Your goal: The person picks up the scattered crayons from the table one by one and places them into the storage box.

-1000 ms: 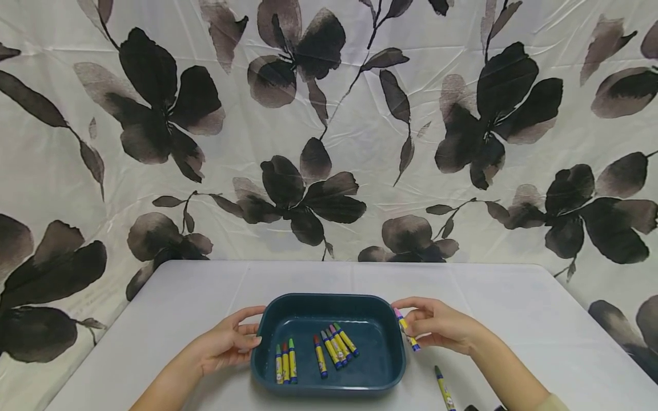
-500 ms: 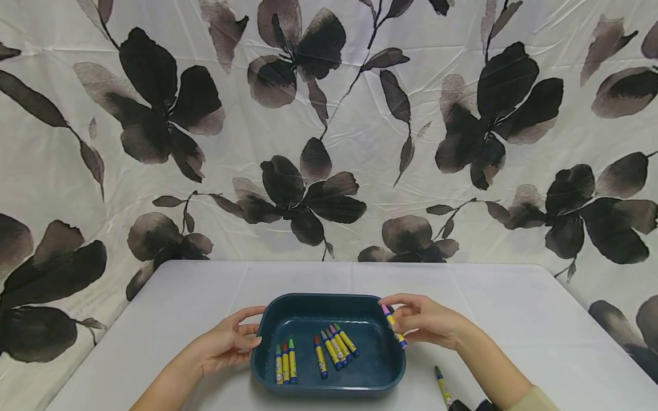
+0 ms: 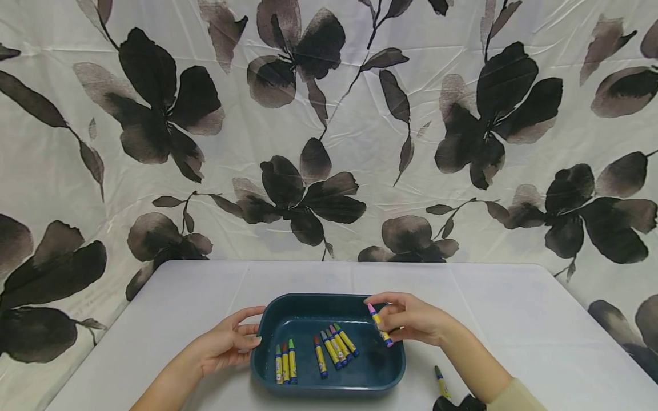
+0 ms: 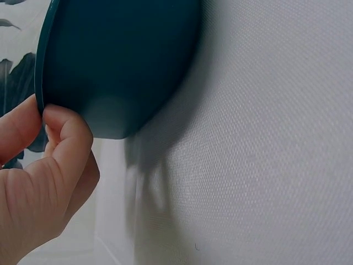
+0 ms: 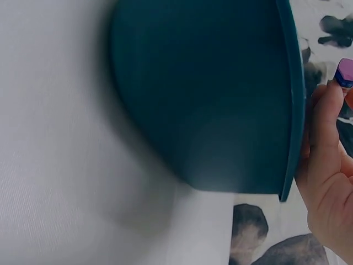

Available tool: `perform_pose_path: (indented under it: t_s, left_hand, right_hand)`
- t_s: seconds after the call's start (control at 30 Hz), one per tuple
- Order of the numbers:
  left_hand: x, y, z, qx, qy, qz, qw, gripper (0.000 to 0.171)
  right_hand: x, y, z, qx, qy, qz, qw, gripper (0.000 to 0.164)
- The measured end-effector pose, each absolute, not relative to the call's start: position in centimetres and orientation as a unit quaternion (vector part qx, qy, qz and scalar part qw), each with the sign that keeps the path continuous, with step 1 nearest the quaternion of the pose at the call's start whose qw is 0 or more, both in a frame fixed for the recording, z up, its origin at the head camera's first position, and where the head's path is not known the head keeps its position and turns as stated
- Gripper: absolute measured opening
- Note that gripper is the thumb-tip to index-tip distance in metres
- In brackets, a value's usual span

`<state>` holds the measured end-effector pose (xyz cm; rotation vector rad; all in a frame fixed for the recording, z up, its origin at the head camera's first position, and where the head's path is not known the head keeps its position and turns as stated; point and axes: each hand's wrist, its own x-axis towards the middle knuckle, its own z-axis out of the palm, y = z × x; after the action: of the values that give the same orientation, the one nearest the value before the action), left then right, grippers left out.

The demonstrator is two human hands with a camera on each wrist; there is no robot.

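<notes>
A dark teal tray stands on the white table. My left hand pinches its left rim between thumb and fingers, seen also in the left wrist view, where the tray wall fills the top. Over the tray's right side, my right hand holds a crayon with a pink tip and yellow-and-blue wrapper. In the right wrist view only the crayon's pink end shows above the fingers. Inside the tray, several crayons lie in two groups: three at the left, others near the middle.
One dark-tipped crayon lies on the table right of the tray, partly covered by a black object at the right forearm. A floral cloth hangs behind the table.
My right hand has moved left with the pink crayon, from outside the tray's right rim to over its inside. The left hand and tray have stayed put.
</notes>
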<state>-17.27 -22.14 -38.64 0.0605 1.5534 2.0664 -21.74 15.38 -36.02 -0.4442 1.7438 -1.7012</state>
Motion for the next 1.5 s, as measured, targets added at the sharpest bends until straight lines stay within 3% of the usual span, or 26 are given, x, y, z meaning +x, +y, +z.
perform_pose_path:
  t_s: [0.8, 1.5]
  left_hand:
    - [-17.2, -22.2, -38.7, 0.024, 0.575, 0.770, 0.277, 0.073]
    - [-17.3, -22.1, -38.6, 0.019, 0.577, 0.769, 0.275, 0.075]
  right_hand:
    - [-21.8, 10.6, -37.1, -0.158, 0.668, -0.643, 0.341, 0.060]
    - [-21.2, 6.7, -38.4, -0.112, 0.740, -0.577, 0.326, 0.045]
